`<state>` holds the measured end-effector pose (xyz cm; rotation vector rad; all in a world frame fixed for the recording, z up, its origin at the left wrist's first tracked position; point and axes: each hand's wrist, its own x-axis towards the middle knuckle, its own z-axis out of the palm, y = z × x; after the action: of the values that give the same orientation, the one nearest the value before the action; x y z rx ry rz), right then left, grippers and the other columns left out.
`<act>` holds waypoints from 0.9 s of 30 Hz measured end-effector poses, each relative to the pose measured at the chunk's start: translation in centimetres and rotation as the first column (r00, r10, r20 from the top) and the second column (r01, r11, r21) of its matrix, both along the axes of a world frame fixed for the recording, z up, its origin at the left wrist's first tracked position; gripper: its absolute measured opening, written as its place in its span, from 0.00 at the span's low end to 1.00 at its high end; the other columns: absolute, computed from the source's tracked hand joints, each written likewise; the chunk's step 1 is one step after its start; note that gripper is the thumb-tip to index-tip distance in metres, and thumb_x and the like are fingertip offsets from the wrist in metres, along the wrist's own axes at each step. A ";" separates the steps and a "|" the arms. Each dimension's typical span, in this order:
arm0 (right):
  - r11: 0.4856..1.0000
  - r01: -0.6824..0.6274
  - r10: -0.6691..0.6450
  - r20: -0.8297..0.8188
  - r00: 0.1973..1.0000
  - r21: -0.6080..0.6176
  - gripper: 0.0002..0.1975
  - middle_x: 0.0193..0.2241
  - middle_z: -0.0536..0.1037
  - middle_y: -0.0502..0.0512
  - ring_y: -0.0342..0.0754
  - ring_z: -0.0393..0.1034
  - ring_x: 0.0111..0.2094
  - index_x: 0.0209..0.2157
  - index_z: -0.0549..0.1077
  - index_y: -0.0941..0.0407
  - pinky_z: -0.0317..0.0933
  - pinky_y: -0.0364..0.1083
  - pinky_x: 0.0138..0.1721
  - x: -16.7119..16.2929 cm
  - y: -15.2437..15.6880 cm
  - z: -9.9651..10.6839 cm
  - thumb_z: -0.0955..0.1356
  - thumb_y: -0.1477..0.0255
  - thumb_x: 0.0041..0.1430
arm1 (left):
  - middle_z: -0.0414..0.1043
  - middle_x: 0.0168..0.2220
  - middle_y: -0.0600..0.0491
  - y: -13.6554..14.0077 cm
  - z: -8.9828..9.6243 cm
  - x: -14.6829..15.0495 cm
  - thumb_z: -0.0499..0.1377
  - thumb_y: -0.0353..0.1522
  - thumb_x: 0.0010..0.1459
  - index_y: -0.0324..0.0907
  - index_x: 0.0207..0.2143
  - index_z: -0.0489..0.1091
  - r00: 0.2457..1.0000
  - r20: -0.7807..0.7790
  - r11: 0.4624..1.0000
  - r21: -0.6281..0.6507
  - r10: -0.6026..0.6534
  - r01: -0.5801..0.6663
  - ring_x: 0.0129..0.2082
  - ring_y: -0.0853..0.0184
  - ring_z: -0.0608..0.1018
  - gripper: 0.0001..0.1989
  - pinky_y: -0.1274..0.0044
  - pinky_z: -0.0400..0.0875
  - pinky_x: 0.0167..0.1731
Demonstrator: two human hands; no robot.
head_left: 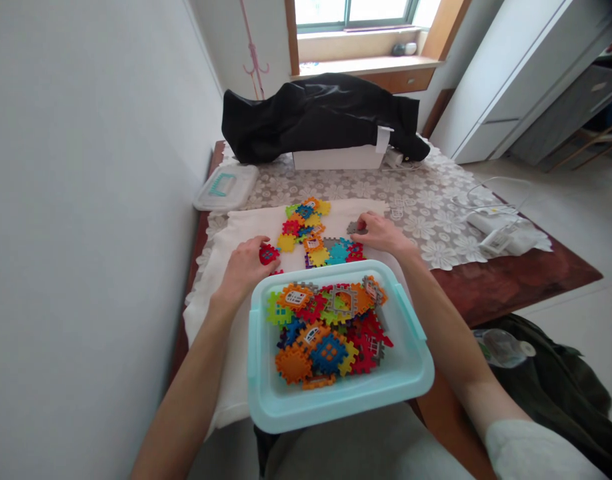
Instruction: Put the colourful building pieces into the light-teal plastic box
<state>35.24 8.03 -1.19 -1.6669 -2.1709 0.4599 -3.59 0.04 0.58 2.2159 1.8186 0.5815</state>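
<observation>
My left hand is closed on a red toothed plastic building tile at the left of the white cloth. Across from it, my right hand pinches a grey building tile near the cloth's right side. Between the hands lies a loose pile of colored tiles, yellow, orange, blue and red among them. In front of me is a light blue plastic bin holding many more tiles, such as an orange tile and a blue window tile.
A white lid with a teal handle rests at the table's left. Something under a black cover stands at the back. White objects and a cable lie at right. A clear bottle sits on a dark bag below the table's right edge.
</observation>
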 end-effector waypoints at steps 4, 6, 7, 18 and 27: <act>0.994 0.070 -0.068 -0.022 0.997 0.080 0.08 0.50 0.81 0.62 0.59 0.75 0.49 0.42 0.73 0.52 0.68 0.54 0.51 -0.9 0.2 -0.8 0.73 0.68 0.63 | 0.84 0.56 0.38 0.0 0.1 0.1 0.67 0.37 0.60 0.41 0.58 0.76 0.998 0.061 1.000 -0.022 0.007 -0.005 0.53 0.47 0.85 0.24 0.58 0.80 0.60; 0.992 0.079 -0.080 -0.001 0.997 0.100 0.10 0.50 0.81 0.64 0.64 0.74 0.53 0.42 0.73 0.52 0.69 0.57 0.54 -1.3 0.2 -1.3 0.75 0.66 0.63 | 0.84 0.55 0.38 0.1 -0.1 0.1 0.67 0.35 0.58 0.42 0.56 0.76 0.997 0.074 1.000 -0.015 0.009 -0.008 0.53 0.47 0.86 0.23 0.58 0.80 0.59; 0.991 0.082 -0.083 0.010 0.996 0.105 0.11 0.50 0.81 0.65 0.65 0.73 0.54 0.42 0.72 0.51 0.69 0.58 0.55 -1.5 0.2 -1.5 0.75 0.64 0.63 | 0.84 0.55 0.38 0.2 -0.2 0.2 0.66 0.34 0.58 0.42 0.56 0.76 0.997 0.077 1.000 -0.010 0.011 -0.010 0.53 0.47 0.86 0.22 0.58 0.81 0.59; 0.974 0.153 -0.133 -0.123 0.983 0.165 0.10 0.44 0.83 0.62 0.62 0.75 0.48 0.38 0.70 0.51 0.69 0.57 0.53 -2.4 0.6 -2.3 0.74 0.65 0.61 | 0.85 0.51 0.41 0.5 -0.4 0.2 0.65 0.31 0.59 0.42 0.53 0.76 0.976 0.209 0.997 0.042 0.059 -0.069 0.49 0.53 0.86 0.18 0.61 0.81 0.57; 0.973 0.152 -0.100 -0.279 0.955 0.172 0.11 0.44 0.84 0.59 0.56 0.77 0.44 0.40 0.73 0.52 0.68 0.54 0.52 -2.4 0.7 -2.1 0.74 0.62 0.63 | 0.84 0.55 0.41 1.5 -0.8 -0.7 0.72 0.47 0.61 0.42 0.56 0.76 0.868 0.476 0.971 0.110 0.138 -0.215 0.47 0.57 0.86 0.27 0.64 0.83 0.51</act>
<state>32.88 8.73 -3.28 -1.5297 -1.8385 0.4013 -4.31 1.57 -0.20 1.7863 1.7654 1.2189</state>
